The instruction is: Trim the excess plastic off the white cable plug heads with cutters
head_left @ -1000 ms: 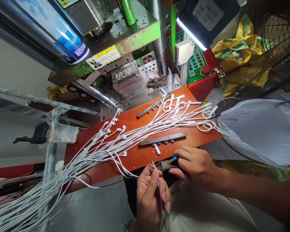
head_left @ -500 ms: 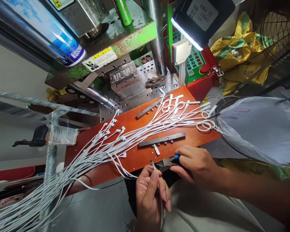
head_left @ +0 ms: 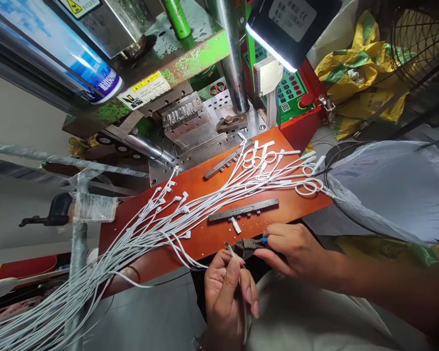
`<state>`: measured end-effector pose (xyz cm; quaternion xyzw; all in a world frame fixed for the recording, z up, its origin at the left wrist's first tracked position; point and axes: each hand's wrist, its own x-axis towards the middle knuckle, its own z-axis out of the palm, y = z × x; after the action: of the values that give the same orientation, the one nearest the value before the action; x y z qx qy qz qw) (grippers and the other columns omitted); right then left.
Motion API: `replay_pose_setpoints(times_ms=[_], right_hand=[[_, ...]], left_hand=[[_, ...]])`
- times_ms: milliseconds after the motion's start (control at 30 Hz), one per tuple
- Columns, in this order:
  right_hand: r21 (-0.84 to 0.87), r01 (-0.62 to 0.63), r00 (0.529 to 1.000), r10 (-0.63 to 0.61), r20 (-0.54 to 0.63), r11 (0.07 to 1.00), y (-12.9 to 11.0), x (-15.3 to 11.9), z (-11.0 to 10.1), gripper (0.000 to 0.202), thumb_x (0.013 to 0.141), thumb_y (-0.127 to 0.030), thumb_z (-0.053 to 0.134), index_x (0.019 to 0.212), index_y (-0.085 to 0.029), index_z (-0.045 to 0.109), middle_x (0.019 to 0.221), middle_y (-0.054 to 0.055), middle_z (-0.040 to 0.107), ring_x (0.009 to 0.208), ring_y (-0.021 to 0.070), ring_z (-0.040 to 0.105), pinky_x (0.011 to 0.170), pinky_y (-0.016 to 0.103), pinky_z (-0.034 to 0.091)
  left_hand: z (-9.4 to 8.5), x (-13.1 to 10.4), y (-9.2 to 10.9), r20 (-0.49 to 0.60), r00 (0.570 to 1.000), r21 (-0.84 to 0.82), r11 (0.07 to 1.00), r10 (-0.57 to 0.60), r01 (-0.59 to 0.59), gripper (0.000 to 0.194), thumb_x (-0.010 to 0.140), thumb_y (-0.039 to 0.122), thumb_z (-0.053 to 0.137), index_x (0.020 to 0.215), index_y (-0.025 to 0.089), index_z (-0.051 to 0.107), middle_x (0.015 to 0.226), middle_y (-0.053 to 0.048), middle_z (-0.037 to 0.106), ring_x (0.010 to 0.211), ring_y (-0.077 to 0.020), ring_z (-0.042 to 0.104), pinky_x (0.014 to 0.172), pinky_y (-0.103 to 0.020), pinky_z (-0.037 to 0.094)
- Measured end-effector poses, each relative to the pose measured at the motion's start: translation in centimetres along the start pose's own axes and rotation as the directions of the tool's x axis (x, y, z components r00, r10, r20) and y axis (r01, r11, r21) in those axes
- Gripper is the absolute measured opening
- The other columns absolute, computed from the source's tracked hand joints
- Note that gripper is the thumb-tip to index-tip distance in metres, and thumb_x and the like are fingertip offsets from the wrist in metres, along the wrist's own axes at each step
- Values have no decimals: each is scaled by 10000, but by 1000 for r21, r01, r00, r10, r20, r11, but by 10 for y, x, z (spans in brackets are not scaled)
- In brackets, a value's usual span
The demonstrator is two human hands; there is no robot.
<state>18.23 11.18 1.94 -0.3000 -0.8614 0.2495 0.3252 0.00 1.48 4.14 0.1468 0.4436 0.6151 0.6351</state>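
From my remote seat, the head camera shows my left hand [head_left: 227,292] pinching a white cable [head_left: 230,250], its metal tip pointing up. My right hand [head_left: 296,249] holds blue-handled pliers [head_left: 250,243] near that tip. Beyond, white cords [head_left: 146,239] cross an orange board [head_left: 292,209], behind which stands a green-edged press [head_left: 193,58].

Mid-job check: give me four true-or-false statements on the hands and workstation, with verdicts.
1. The left hand pinches a thin white cable near its end. True.
2. The right hand holds nothing. False: it holds blue-handled metal pliers.
3. Two grey pegged metal bars lie on the orange rectangular board. True.
4. The round red push button is on that board. False: it is on the green control panel.
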Motion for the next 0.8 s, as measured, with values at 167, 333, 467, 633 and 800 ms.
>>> replay_pose_setpoints(times_ms=[167,333,467,633,800], right_hand=[[39,-56,998,56,-8,998,2,-3,-2,509,1194,-380,494,723,-205,577,726,7,568,652,149,517,603,306,324],[5,1,1000,-1,-27,1000,-2,-6,1,509,1186,-410,508,725,-207,583,813,55,653,712,172,575,632,301,380],[-71,53,994,-59,-87,996,-5,-5,4,486,1166,-412,557,729,-203,593,889,108,715,792,212,619,676,325,431],[-74,65,992,-72,-102,995,-2,-5,6,478,1163,-392,573,722,-208,580,809,69,686,711,182,581,627,314,389],[290,-147,985,167,-45,946,-4,-2,5,490,1113,-436,663,695,-202,562,687,-13,568,603,127,480,574,284,348]], left_hand=[[-1,-1,0,48,999,-68,998,1,2,243,1083,347,713,930,163,760,497,31,634,324,-79,589,373,-96,460],[1,1,4,128,992,-126,991,-21,37,260,1113,315,644,944,164,772,529,27,627,330,-74,562,393,-109,469],[5,0,3,135,991,-146,989,-11,31,297,1122,320,613,937,162,783,482,54,529,299,-53,444,382,-105,431],[7,-2,3,70,997,-147,989,-14,24,320,1122,316,606,886,168,763,448,70,457,291,-44,358,371,-101,401],[5,-2,2,77,996,-98,994,-35,42,304,1107,371,660,900,161,733,477,62,506,314,-51,439,391,-105,419]])
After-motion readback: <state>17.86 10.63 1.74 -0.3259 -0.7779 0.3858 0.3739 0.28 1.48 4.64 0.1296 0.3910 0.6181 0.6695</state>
